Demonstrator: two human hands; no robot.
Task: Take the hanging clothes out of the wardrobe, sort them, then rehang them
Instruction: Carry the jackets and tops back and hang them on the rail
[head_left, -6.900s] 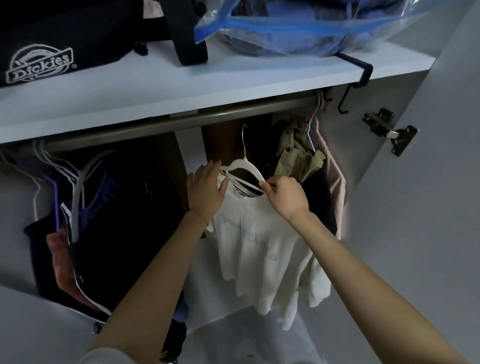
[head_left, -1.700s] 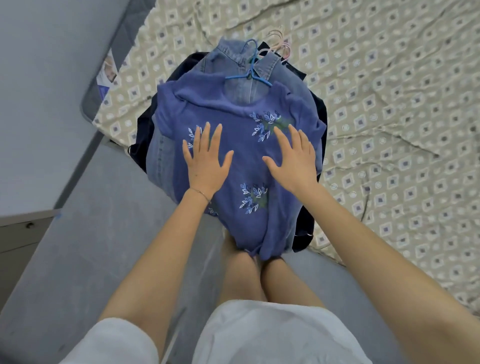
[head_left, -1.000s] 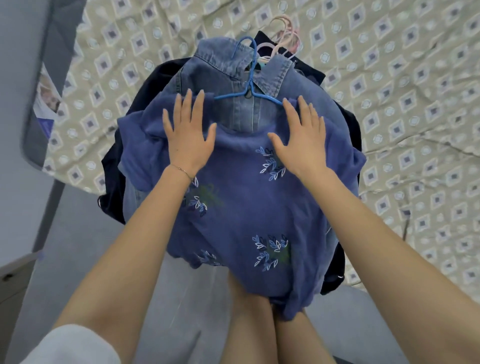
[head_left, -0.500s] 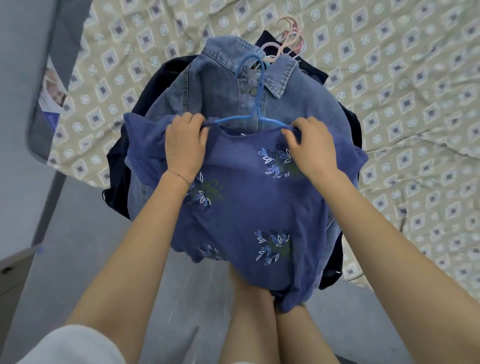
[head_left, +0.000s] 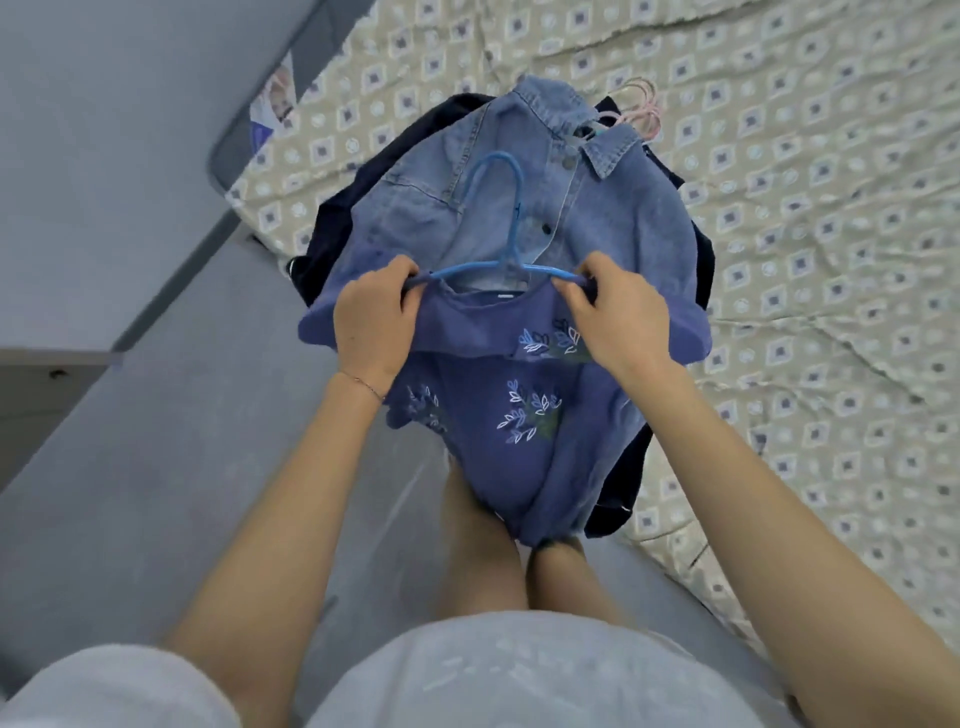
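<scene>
Purple embroidered top (head_left: 498, 410): on blue plastic hanger (head_left: 501, 223), over denim jacket (head_left: 597, 223).
Left hand (head_left: 374, 322): fingers curled, grips top's shoulder.
Right hand (head_left: 613, 317): likewise.

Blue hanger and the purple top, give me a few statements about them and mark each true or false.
1. The left hand and right hand both grip the blue hanger at the purple top's shoulders. True.
2. The purple top lies under the denim jacket. False: it lies on top of it.
3. The blue hanger's hook points away from the person. True.
4. The pink hangers lie on the floor. False: they sit beyond the jacket's collar, on the bedspread.
</scene>
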